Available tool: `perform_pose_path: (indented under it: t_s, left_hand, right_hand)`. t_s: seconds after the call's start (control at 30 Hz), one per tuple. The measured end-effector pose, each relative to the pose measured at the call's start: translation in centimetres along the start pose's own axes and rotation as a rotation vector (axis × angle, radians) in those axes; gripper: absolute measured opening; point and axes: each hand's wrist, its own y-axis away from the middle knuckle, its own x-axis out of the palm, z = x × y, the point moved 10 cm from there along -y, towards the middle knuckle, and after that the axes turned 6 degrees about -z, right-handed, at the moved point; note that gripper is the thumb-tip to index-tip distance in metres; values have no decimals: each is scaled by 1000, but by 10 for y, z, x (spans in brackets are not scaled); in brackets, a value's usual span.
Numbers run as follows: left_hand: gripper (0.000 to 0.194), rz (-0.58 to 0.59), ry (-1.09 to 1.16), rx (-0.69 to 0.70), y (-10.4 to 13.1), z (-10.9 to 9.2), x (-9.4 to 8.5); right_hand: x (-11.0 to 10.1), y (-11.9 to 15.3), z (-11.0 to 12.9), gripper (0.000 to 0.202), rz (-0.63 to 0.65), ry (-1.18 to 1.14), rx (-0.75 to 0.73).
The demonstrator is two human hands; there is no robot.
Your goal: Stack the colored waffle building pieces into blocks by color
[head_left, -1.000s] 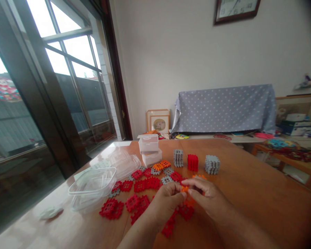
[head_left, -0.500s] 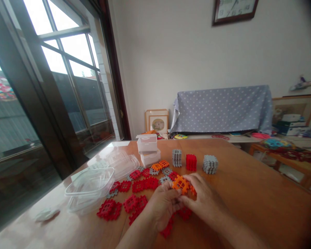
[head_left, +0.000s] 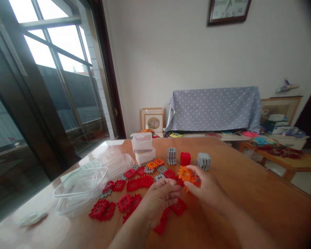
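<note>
The right hand (head_left: 206,186) grips a small cluster of orange tiles (head_left: 187,174) between thumb and fingers, lifted a little above the wooden surface (head_left: 248,200) and tilted toward the camera, probably so that the slotted edges can be seen. The left hand (head_left: 159,197) is just beside it, fingers curled loosely and holding nothing that I can see; its fingertips are near the lower left edge of the orange tiles but apart from them. It rests over loose red tiles (head_left: 134,186), which lie flat and scattered toward the left edge of the surface, close enough to pick up. Toward the far edge stand three finished cubes in a row: a grey cube (head_left: 171,156), a red cube (head_left: 185,158) and another grey cube (head_left: 204,161). An empty clear container (head_left: 80,183) is near the left edge.
</note>
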Motion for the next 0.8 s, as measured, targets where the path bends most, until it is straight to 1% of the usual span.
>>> perform_pose_path:
  t_s: [0.07, 0.13, 0.23, 0.3, 0.47, 0.73, 0.8]
  left_hand:
    - [30, -41, -12, 25, -4, -5, -9]
    - [30, -78, -16, 46, -8, -9, -17]
    - [29, -115, -40, 61, -12, -11, -26]
    - [29, -126, -61, 74, -12, -12, -29]
    - [31, -101, -89, 94, -11, -13, -25]
    - [36, -110, -142, 95, -9, -13, -23]
    - [35, -105, -144, 106, -8, -13, -23]
  right_hand:
    - [-10, -8, -20, 52, -16, -5, 33]
    - [-14, -14, -35, 50, 2, 3, 22]
    - [-12, -17, -54, 49, 53, 34, 20]
    - [-10, -17, -63, 50, 75, 50, 23]
    - [-8, -16, -71, 50, 111, 69, 25]
    - [-4, -13, -73, 51, 159, 50, 57]
    - [-3, -12, -73, 51, 166, 45, 57]
